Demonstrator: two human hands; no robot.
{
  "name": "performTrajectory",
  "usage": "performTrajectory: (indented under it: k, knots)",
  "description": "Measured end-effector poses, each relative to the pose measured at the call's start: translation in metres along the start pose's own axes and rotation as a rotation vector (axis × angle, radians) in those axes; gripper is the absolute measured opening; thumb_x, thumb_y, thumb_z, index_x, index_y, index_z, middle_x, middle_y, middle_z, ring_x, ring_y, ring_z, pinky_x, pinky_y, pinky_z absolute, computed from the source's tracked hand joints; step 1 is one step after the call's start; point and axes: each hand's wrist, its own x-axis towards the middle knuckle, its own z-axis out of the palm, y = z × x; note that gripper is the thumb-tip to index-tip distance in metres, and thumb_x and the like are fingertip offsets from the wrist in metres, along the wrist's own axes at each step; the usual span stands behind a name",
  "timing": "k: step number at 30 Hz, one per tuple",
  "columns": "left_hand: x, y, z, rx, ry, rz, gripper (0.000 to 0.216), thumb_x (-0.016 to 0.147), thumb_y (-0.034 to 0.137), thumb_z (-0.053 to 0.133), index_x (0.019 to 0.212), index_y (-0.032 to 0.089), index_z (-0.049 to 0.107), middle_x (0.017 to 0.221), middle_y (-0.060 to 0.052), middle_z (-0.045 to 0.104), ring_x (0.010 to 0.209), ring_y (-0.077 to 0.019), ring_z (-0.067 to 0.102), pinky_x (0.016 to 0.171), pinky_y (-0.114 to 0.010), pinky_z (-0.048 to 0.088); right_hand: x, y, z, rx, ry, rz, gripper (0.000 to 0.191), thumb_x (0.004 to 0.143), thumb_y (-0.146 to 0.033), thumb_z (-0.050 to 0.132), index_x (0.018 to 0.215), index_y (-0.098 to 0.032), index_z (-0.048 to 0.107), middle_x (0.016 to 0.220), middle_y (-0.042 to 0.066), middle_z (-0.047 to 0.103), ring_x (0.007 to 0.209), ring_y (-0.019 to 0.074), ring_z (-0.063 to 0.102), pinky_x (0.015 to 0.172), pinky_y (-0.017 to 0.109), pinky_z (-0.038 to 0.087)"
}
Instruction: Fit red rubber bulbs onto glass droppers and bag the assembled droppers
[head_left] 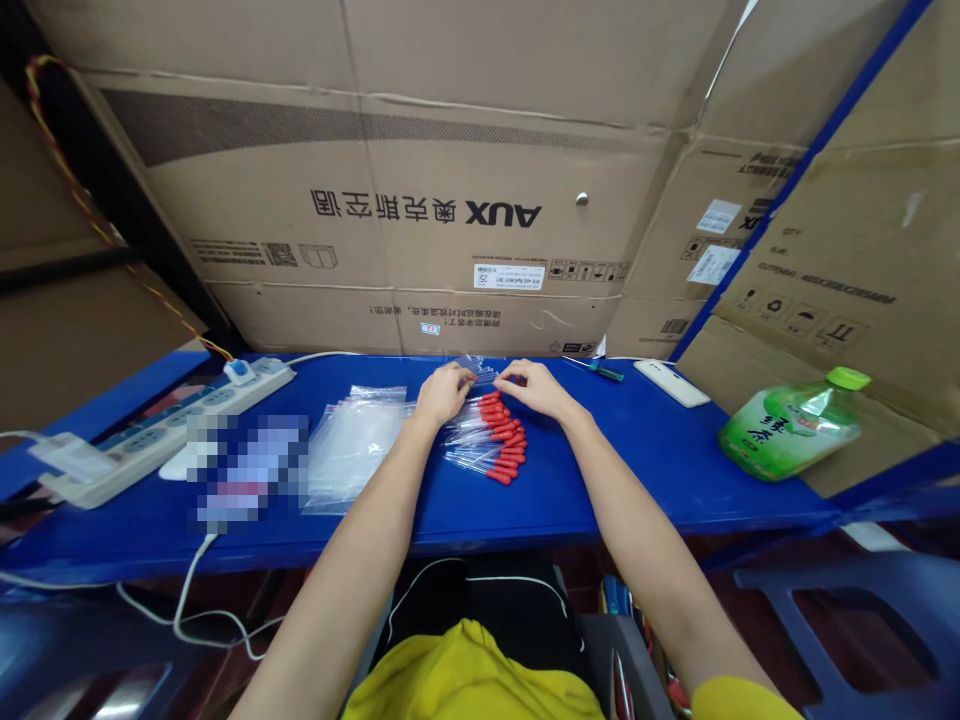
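My left hand (444, 392) and my right hand (534, 387) meet over the back of the blue table (600, 480), fingers pinched on a small clear plastic bag (482, 372) held between them. Just in front of my hands lies a row of several clear droppers with red rubber bulbs (501, 436), side by side on the table. A stack of clear plastic bags (352, 450) lies to the left of my left forearm.
A white power strip (157, 432) runs along the left, with cables over the front edge. A green bottle (791, 424) lies on its side at right. A white remote-like bar (671, 382) and a small screwdriver (606, 372) lie at the back. Cardboard boxes (420, 220) wall the rear.
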Motion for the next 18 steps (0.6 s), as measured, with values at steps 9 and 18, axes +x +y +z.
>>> performTrajectory:
  k: [9, 18]
  knots:
    - [0.004, 0.002, 0.005, 0.004, -0.065, 0.032, 0.024, 0.097, 0.026, 0.058, 0.106, 0.025, 0.079, 0.113, -0.007, 0.076, 0.105, -0.0243, 0.068, 0.094, -0.033, 0.051, 0.002, 0.007, 0.014, -0.472, -0.041, 0.182, 0.026, 0.102, -0.028, 0.056, 0.117, -0.022, 0.076, 0.123, 0.011, 0.074, 0.117, 0.0301, 0.053, 0.096, 0.044, 0.041]
    - [0.001, 0.009, 0.002, -0.005, 0.085, 0.048, 0.024, 0.1, 0.028, 0.055, 0.11, 0.021, 0.075, 0.115, -0.009, 0.072, 0.111, -0.0258, 0.063, 0.101, -0.038, 0.048, 0.005, 0.005, 0.015, -0.49, -0.05, 0.156, 0.009, 0.099, -0.023, 0.062, 0.098, -0.02, 0.071, 0.112, 0.011, 0.074, 0.113, 0.0285, 0.053, 0.093, 0.042, 0.039]
